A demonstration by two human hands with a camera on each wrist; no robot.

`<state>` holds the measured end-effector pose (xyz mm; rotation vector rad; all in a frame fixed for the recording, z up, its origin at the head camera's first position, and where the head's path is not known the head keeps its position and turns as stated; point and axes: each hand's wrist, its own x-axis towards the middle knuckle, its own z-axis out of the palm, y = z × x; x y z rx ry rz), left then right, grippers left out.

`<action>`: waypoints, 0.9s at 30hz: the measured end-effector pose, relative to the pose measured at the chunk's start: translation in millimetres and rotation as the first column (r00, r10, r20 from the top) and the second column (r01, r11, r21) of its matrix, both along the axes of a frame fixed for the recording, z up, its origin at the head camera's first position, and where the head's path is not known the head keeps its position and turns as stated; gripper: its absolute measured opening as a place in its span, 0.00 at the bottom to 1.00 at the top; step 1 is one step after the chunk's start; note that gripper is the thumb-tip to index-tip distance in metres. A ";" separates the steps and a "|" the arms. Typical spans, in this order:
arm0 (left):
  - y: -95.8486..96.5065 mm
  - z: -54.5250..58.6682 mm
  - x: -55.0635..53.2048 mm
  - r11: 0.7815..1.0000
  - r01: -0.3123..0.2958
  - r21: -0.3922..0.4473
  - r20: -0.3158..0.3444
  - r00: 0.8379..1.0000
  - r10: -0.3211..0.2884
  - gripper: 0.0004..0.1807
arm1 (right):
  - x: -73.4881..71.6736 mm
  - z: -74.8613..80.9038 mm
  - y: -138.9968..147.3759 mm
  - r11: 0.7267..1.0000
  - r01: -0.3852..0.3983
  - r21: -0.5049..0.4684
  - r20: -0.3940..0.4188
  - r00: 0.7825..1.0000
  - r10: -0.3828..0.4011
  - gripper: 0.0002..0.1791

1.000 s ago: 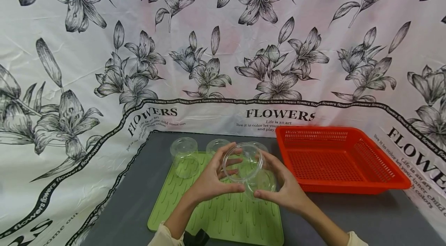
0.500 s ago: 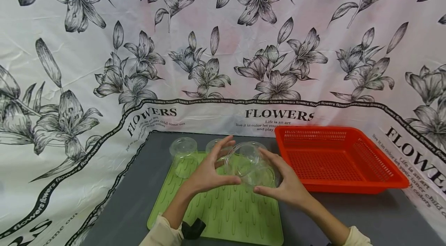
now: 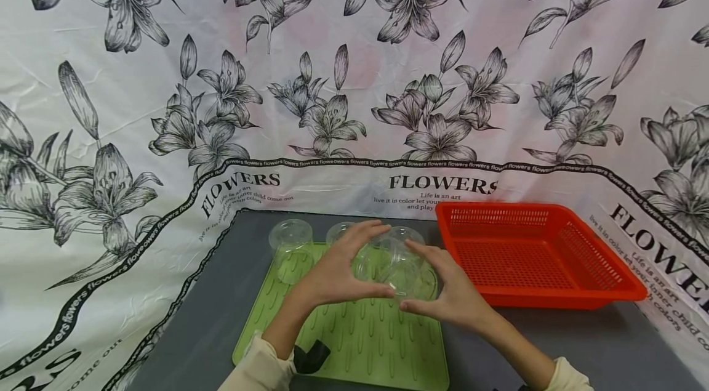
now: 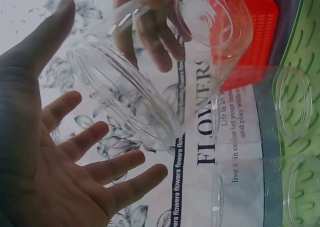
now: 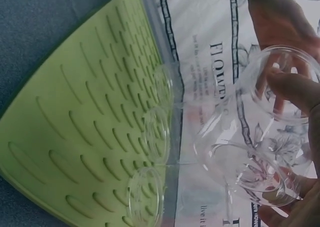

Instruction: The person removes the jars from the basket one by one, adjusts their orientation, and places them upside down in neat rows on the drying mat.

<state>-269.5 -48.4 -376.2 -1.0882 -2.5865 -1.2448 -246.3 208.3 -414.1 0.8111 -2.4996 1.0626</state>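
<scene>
A clear plastic cup (image 4: pixel 200 37) is held tilted above the mat, between the thumb and fingers of my right hand (image 3: pixel 451 289). Its wide rim faces my left hand (image 3: pixel 340 274). That hand is spread beside the rim, and in the left wrist view its fingers stand apart from the cup. More clear cups stand in a row along the back of the green ridged mat (image 3: pixel 354 342): one at the left (image 3: pixel 292 249), another in the middle (image 3: pixel 339 231), and a third (image 3: pixel 407 233) behind the held cup. See-through overlap blurs some outlines.
A red perforated plastic basket (image 3: pixel 537 292) sits on the grey table (image 3: pixel 194 323) right of the mat. White flower-printed cloth (image 3: pixel 327 114) hangs behind and at the sides. Below my left wrist a black device part (image 3: pixel 312 357) shows.
The cup has turned between my hands, its rim swinging from facing the head camera toward my left hand. My left hand has come a little away from the cup.
</scene>
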 end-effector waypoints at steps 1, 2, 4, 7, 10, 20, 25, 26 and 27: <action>0.4 0.1 0.4 1.000 -0.004 -0.018 -0.009 1.000 0.004 0.55 | 0.0 0.5 -0.2 1.000 -0.001 0.004 -0.002 1.000 0.001 0.58; 0.8 0.4 0.9 0.999 -0.007 -0.033 -0.012 1.000 0.006 0.54 | -0.1 0.9 -0.2 1.000 -0.002 0.009 -0.004 1.000 0.002 0.57; 1.7 0.2 1.5 0.998 -0.009 -0.057 -0.019 1.000 0.008 0.52 | -0.1 1.9 -0.4 1.000 -0.002 0.014 -0.005 1.000 0.002 0.57; 3.0 -0.6 1.3 0.997 -0.005 -0.076 -0.033 0.999 0.003 0.50 | -0.4 2.6 -0.5 1.000 0.003 0.027 -0.008 1.000 -0.002 0.56; 3.6 -2.4 0.4 0.997 0.002 -0.076 -0.049 0.999 -0.005 0.47 | -0.6 3.3 -0.8 0.999 0.004 0.037 -0.009 1.000 -0.004 0.56; 0.6 -9.8 -1.4 0.999 0.037 0.007 -0.018 0.999 -0.037 0.44 | -1.7 0.7 -1.3 0.999 0.007 0.052 -0.026 1.000 -0.006 0.57; -1.7 -16.5 -1.6 0.997 0.042 0.064 0.018 0.999 -0.044 0.43 | -2.4 -3.2 -2.3 0.999 -0.002 0.035 -0.042 0.999 0.004 0.57; -2.4 -17.5 -1.2 0.997 0.038 0.072 0.026 0.999 -0.040 0.42 | -2.7 -3.9 -2.4 1.000 -0.004 0.029 -0.043 0.999 0.006 0.58; -3.1 -18.4 -1.0 0.996 0.036 0.084 0.031 0.999 -0.039 0.42 | -2.5 -4.1 -2.7 1.000 -0.005 0.021 -0.040 0.999 0.006 0.59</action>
